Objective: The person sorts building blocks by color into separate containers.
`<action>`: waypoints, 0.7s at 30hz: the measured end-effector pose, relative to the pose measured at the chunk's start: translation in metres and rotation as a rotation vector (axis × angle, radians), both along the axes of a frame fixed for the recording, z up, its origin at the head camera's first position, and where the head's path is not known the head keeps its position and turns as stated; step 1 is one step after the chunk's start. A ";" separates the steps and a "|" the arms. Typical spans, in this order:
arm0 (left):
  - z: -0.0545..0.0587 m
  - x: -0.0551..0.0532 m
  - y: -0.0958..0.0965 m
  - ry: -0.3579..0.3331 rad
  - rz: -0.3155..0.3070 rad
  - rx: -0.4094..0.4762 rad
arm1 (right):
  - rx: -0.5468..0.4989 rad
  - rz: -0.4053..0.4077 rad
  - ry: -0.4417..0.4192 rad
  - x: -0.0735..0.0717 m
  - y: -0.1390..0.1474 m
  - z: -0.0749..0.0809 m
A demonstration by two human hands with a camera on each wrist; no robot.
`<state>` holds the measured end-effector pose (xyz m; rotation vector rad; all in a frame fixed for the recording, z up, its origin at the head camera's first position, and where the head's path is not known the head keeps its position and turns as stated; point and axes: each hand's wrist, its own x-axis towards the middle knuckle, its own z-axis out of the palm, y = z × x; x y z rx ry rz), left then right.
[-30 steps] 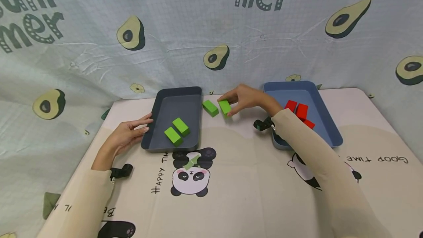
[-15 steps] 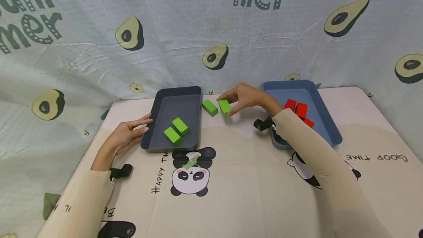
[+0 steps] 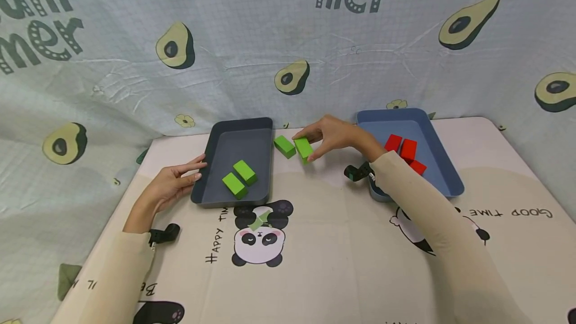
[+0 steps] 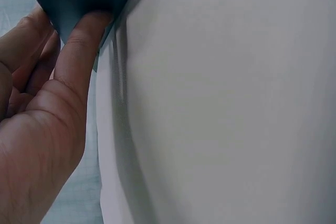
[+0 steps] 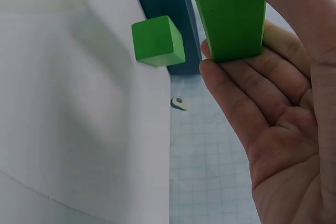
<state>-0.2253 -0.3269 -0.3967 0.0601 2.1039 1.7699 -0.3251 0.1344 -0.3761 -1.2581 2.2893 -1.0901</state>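
Observation:
Near the table's back edge, my right hand [image 3: 333, 136] pinches a green block [image 3: 303, 150] between thumb and fingertips. The right wrist view shows this held block [image 5: 233, 24] with the fingers against its far end. Just left of it on the table lies a second green block [image 3: 285, 147], close to the dark grey tray [image 3: 238, 136]. My left hand [image 3: 171, 184] is at that tray's left side, fingers extended and fingertips touching its outer wall. Inside the tray, two green blocks, one nearer [image 3: 235, 185] and one farther [image 3: 245, 171], lie side by side.
A blue tray [image 3: 387, 119] stands at the right, partly behind my right forearm. It holds red blocks [image 3: 408, 150]. A printed cloth [image 3: 324, 254] covers the table, and a patterned curtain [image 3: 243, 39] hangs along its back edge.
The green block in my right hand has moved slightly left, toward the block beside it, and turned a little. My left hand and the trays stay where they were.

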 end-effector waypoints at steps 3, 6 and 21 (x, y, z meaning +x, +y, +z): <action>-0.001 0.000 0.000 0.004 -0.002 0.004 | -0.015 0.005 0.002 0.003 0.000 0.000; -0.002 0.000 0.000 0.006 -0.003 0.012 | -0.032 0.013 0.003 0.007 0.001 0.000; -0.001 0.000 -0.001 0.014 -0.009 -0.022 | -0.034 0.047 0.040 0.015 0.001 0.001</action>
